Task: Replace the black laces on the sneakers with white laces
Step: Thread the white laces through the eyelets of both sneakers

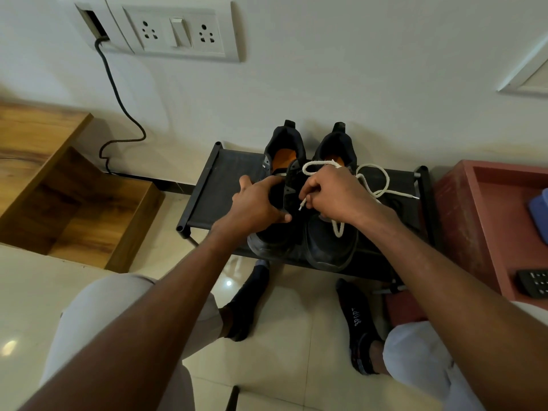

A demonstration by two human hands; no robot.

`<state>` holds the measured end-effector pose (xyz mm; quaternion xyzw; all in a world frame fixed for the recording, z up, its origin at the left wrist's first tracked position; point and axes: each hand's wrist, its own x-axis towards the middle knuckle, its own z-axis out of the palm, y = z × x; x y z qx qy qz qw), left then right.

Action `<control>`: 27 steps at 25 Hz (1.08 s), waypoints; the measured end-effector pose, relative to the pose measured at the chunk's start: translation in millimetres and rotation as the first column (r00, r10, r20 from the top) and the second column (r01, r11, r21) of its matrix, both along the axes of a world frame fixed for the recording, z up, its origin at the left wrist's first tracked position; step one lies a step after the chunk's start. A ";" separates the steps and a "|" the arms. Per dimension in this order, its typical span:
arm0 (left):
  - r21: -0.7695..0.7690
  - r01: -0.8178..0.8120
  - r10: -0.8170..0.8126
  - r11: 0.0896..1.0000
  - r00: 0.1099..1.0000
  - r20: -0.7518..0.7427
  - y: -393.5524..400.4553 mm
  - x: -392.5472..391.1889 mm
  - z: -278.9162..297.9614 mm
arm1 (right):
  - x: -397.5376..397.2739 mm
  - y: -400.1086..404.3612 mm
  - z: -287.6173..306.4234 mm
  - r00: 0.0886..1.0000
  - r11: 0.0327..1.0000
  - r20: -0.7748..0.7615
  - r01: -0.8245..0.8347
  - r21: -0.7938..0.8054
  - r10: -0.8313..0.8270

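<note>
Two black sneakers with orange insoles stand side by side on a low black rack (219, 185), toes toward me. My left hand (258, 203) grips the upper of the left sneaker (278, 232) near its eyelets. My right hand (332, 194) pinches the tipped end of a white lace (373, 179) between the two shoes. The lace loops over the right sneaker (329, 247), and a short stretch of it is threaded through that shoe's lower eyelets. No black lace shows.
The rack stands against a white wall with a socket panel (178, 31) and a hanging black cable (118, 99). A wooden shelf unit (59, 188) is at the left, a red tray table (489, 218) with a remote (532, 283) at the right. My socked feet rest on the tiled floor.
</note>
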<state>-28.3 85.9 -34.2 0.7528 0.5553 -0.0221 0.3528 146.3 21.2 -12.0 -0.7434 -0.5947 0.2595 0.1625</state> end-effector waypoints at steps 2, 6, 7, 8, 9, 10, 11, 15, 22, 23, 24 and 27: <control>0.020 0.036 -0.035 0.999 0.999 -0.026 8.6 -4.2 8.2 | -5.3 0.0 -2.8 0.999 0.999 -0.049 0.025 0.028 -0.024; -0.077 0.088 -0.087 0.993 0.996 0.011 15.7 -5.8 26.5 | -7.7 2.7 -7.4 0.942 0.979 -0.288 0.195 0.054 -0.172; -0.110 0.077 -0.076 0.991 0.997 0.017 14.8 -5.5 29.0 | -8.6 2.6 -8.5 0.946 0.981 -0.277 0.188 0.048 -0.168; -0.128 0.056 -0.053 0.990 0.998 0.023 14.3 -5.1 29.8 | -10.3 2.1 -10.5 0.964 0.987 -0.224 0.158 0.039 -0.146; -0.146 0.032 -0.028 0.989 0.999 0.030 13.7 -4.3 30.7 | -13.1 1.3 -12.5 0.982 0.992 -0.153 0.119 0.035 -0.112; -0.169 0.010 -0.004 0.986 0.999 0.036 13.0 -3.1 30.3 | -16.3 0.3 -13.8 0.992 0.995 -0.091 0.087 0.040 -0.083; -0.195 -0.012 0.020 0.981 0.999 0.040 11.8 -2.1 30.9 | -19.1 -0.5 -15.2 0.997 0.996 -0.051 0.068 0.053 -0.065; -0.302 -0.084 0.111 0.950 0.991 0.075 12.5 -1.0 32.6 | -26.0 0.6 -16.5 0.999 0.996 0.017 0.031 0.084 -0.032; -0.316 -0.094 0.125 0.944 0.989 0.080 13.9 1.8 32.5 | -19.4 5.0 -14.4 0.999 0.994 0.034 -0.007 0.109 0.003; -0.316 -0.091 0.122 0.944 0.989 0.079 14.0 1.9 32.6 | -18.2 5.4 -14.1 1.000 0.994 0.027 0.000 0.111 -0.003; -0.314 -0.089 0.119 0.945 0.990 0.078 14.2 2.0 32.3 | -17.5 5.5 -14.7 0.999 0.993 0.039 0.002 0.119 -0.007; -0.310 -0.089 0.119 0.947 0.990 0.080 14.3 0.8 32.2 | -19.7 4.3 -18.0 0.996 0.989 0.091 -0.009 0.144 -0.004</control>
